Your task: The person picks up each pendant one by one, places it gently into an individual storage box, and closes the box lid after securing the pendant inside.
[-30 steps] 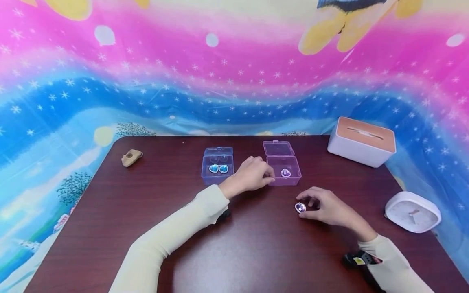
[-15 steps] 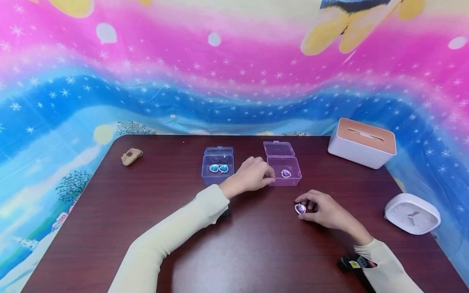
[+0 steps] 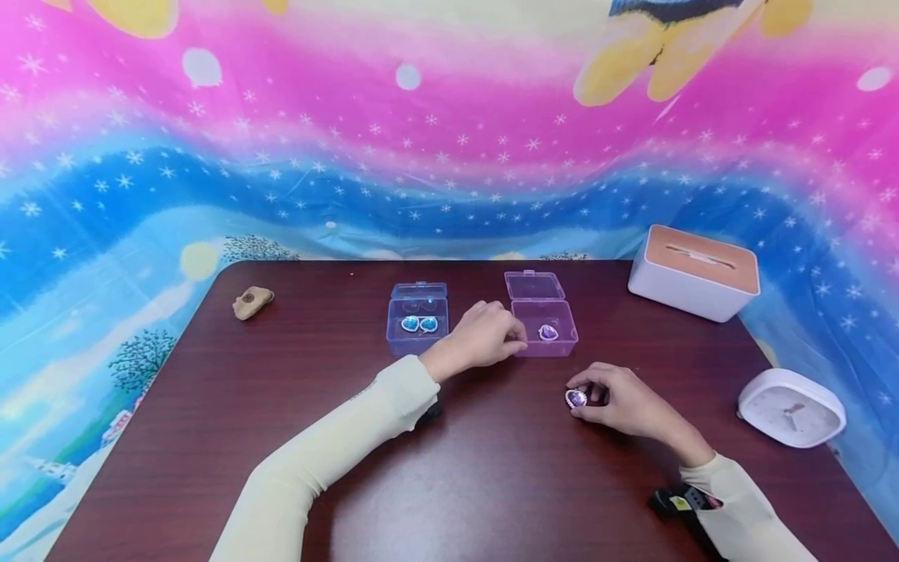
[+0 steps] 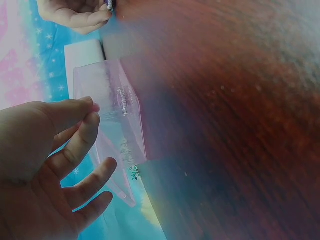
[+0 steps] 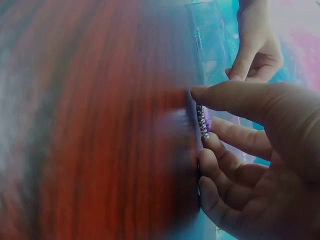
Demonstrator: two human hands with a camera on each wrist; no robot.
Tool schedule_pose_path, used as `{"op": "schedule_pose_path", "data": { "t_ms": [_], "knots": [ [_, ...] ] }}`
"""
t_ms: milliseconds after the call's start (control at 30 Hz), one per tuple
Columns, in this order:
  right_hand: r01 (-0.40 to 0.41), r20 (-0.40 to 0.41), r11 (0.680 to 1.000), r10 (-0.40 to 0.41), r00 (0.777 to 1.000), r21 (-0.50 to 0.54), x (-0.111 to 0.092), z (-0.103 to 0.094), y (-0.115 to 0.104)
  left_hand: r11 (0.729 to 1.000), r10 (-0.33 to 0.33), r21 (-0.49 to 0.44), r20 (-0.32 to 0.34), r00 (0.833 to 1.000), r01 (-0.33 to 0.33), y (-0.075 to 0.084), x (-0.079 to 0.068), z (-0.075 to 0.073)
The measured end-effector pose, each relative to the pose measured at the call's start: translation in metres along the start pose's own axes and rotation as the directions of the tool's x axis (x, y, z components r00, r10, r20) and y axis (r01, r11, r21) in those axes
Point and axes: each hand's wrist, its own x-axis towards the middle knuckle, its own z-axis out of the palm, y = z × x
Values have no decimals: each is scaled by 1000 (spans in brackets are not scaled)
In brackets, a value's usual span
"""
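In the head view my right hand (image 3: 621, 400) holds a purple heart-shaped gem (image 3: 576, 399) with a rhinestone border between thumb and fingers, low over the table. The right wrist view shows this gem (image 5: 202, 121) edge-on by the fingertips. My left hand (image 3: 486, 334) grips the left side of a clear pink plastic box (image 3: 562, 351), thumb and forefinger pinched together at its wall in the left wrist view. The pink box's lid stands raised, and another purple gem (image 3: 548, 332) lies inside. Part of the box's left wall is hidden behind the left hand.
Left of the pink box stands a clear blue box (image 3: 400, 343), lid raised, holding two blue gems (image 3: 419, 323). At the right are a tissue box (image 3: 691, 285) and a white clock (image 3: 791, 407). A tan stone-like piece (image 3: 253, 302) lies far left.
My right hand, with the purple gem between its fingers, has shifted and turned very slightly over the table. The left hand and both boxes stay where they were.
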Motion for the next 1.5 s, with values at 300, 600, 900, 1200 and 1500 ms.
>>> {"op": "schedule_pose_path", "data": {
  "t_ms": [300,600,900,1200,1500],
  "knots": [
    [6,-5,1000,-6,1000,2,1,-1,-1,1000,-4,-8,7,1000,4,-1,1,1],
    [-33,-23,999,32,999,-35,2,-2,-2,1000,-2,-14,5,1000,3,-1,2,0],
    [-167,26,980,171,985,-107,-5,-14,-9,1000,3,-15,3,1000,-3,1,1,-1],
    [-218,99,965,233,967,-143,-6,-17,-22,1000,0,-12,2,1000,0,-1,1,0],
    [-156,75,969,172,982,-191,2,-14,-19,1000,-2,-11,4,1000,2,0,1,1]
  ]
}}
